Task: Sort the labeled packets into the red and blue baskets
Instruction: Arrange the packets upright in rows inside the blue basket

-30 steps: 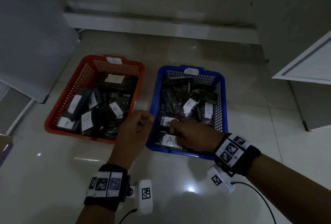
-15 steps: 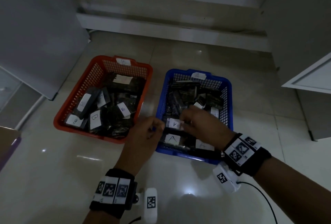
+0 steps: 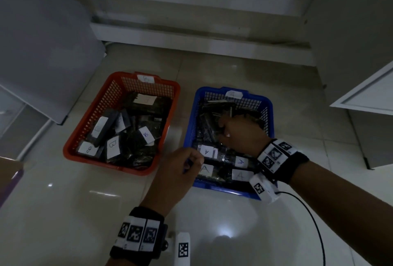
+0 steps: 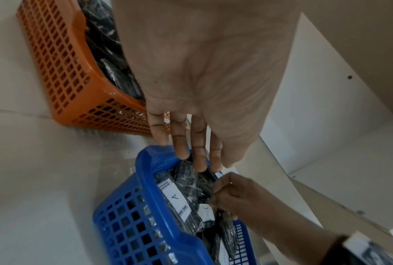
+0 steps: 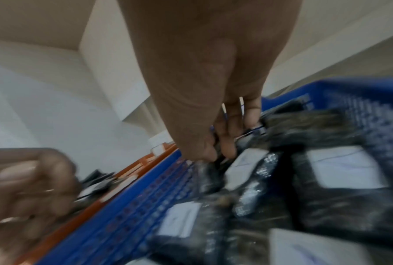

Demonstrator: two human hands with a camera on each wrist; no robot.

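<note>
Packets [image 3: 214, 131], dark and glossy with white lettered labels, one pinched by right hand [image 3: 240, 136]; left hand [image 3: 180, 172] spread.

Glossy pale floor tiles [image 3: 63, 212]; white cabinets [image 3: 365, 95] around; dim light.

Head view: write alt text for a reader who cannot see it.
A person's right hand reaches into a blue basket of dark packets labelled A, while the left hand hovers at its near left corner. Beside it on the tiled floor sits a red basket of packets labelled B.
</note>
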